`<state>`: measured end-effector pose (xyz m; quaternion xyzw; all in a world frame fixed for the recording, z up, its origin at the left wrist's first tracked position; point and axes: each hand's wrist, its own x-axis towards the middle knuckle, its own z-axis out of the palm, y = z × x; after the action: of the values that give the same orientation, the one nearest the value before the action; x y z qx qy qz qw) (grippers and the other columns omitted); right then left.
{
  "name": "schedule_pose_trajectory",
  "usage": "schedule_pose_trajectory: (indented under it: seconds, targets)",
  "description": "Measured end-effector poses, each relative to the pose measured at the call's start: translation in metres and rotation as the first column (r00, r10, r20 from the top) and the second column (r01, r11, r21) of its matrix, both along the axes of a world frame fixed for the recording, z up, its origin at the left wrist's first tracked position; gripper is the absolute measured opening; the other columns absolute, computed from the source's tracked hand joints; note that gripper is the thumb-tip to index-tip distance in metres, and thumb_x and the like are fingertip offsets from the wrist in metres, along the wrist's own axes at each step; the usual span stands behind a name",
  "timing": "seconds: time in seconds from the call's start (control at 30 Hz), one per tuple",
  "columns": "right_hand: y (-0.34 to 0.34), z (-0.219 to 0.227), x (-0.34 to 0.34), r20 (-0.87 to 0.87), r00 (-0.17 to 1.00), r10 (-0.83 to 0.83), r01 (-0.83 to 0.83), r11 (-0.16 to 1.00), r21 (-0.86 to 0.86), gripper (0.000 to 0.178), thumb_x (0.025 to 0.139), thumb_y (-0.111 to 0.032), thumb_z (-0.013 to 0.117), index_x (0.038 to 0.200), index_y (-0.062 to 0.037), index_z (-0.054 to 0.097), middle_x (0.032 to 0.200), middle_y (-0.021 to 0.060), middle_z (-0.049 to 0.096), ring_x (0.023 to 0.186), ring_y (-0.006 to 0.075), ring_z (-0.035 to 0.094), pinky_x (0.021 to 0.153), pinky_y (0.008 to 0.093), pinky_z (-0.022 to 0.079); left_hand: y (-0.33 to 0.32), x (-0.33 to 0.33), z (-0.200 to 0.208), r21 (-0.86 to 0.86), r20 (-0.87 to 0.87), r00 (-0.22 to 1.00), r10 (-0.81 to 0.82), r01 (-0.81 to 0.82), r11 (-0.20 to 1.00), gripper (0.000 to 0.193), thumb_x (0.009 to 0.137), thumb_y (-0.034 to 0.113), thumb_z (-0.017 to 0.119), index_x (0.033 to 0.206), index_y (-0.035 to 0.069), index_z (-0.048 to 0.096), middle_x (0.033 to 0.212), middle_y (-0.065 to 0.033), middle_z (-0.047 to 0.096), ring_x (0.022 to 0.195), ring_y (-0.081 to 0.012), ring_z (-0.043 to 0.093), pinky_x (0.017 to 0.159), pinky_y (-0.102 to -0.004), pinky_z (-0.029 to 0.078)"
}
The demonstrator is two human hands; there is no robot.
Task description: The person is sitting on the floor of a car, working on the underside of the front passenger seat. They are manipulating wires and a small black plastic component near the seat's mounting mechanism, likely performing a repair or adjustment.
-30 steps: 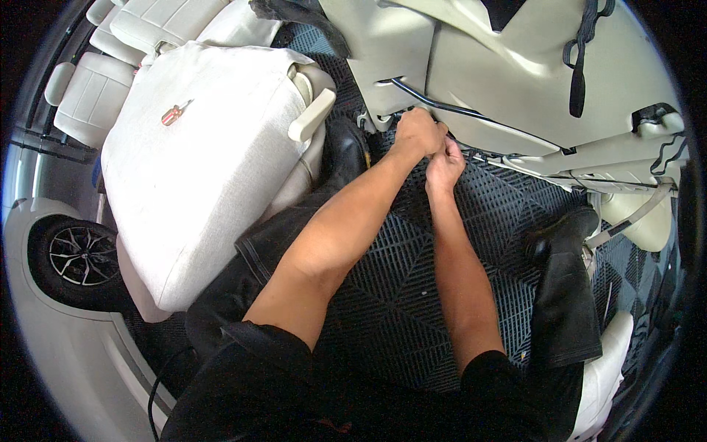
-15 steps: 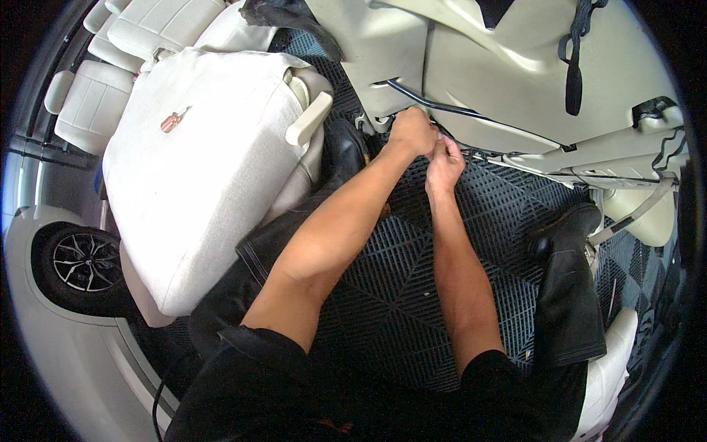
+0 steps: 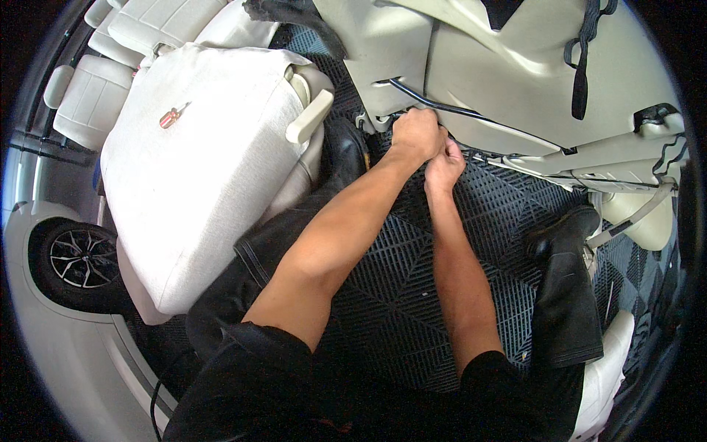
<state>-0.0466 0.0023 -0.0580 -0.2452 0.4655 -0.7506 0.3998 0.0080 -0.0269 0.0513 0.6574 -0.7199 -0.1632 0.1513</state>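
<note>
My left hand (image 3: 418,135) is closed in a fist at the lower edge of a cream moulded panel (image 3: 501,88). Close against it, just to its right and nearer to me, my right hand (image 3: 445,168) is closed with its fingertips pinched together. Whatever the fingers grip is hidden by the hands. A dark cable (image 3: 471,113) comes out of a slot in the panel and slants down to the right, above both hands. More dark wiring (image 3: 486,156) runs along the panel's bottom edge, right beside my right hand.
A screwdriver (image 3: 171,116) with a red and clear handle lies on a white-covered seat (image 3: 199,169) at left. The seat's cream lever (image 3: 309,118) juts toward my left arm. A black strap (image 3: 579,74) hangs at upper right. Dark ribbed tiles (image 3: 390,295) cover the floor between my legs.
My left hand has rolled slightly and shifted a little right, covering more of my right fingertips. My right hand stays nearly in place. The screwdriver still lies on the seat.
</note>
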Motion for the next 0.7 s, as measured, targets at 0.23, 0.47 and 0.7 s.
schedule_pose_trajectory:
  seconds: [0.23,0.47,0.7]
  targets:
    - [0.001,-0.003,0.004,0.008,1.000,0.021,-0.022,0.997,0.075,0.019,0.093,-0.013,0.065,0.098,0.0050,0.068,0.080,0.0029,0.065,0.066,0.0081,0.055,0.059,0.0222,0.046,-0.007,0.012,0.006,0.035,0.003,1.000,-0.019,0.019,0.999,0.027,0.076,0.025,0.062,0.085,0.001,0.072,0.088,-0.0242,0.069,0.087,-0.0403,0.067,0.084,-0.0454,0.054]
    - [0.002,-0.001,0.001,0.103,0.994,0.019,-0.024,0.999,0.041,0.021,0.094,-0.014,0.065,0.099,0.0056,0.068,0.078,0.0016,0.063,0.064,0.0076,0.054,0.056,0.0214,0.044,-0.011,0.016,-0.018,-0.010,-0.236,0.972,-0.001,-0.001,1.000,0.018,0.073,0.020,0.067,0.075,0.003,0.072,0.078,-0.0212,0.069,0.080,-0.0363,0.069,0.079,-0.0431,0.055]
    - [0.003,0.002,0.000,0.033,0.999,0.015,-0.016,0.999,0.034,0.021,0.095,-0.014,0.063,0.099,0.0062,0.067,0.078,0.0021,0.063,0.064,0.0071,0.054,0.058,0.0215,0.045,-0.015,0.009,-0.020,-0.038,-0.143,0.990,0.003,-0.009,0.999,0.018,0.072,0.020,0.068,0.073,0.002,0.070,0.074,-0.0198,0.068,0.075,-0.0357,0.069,0.076,-0.0418,0.056]
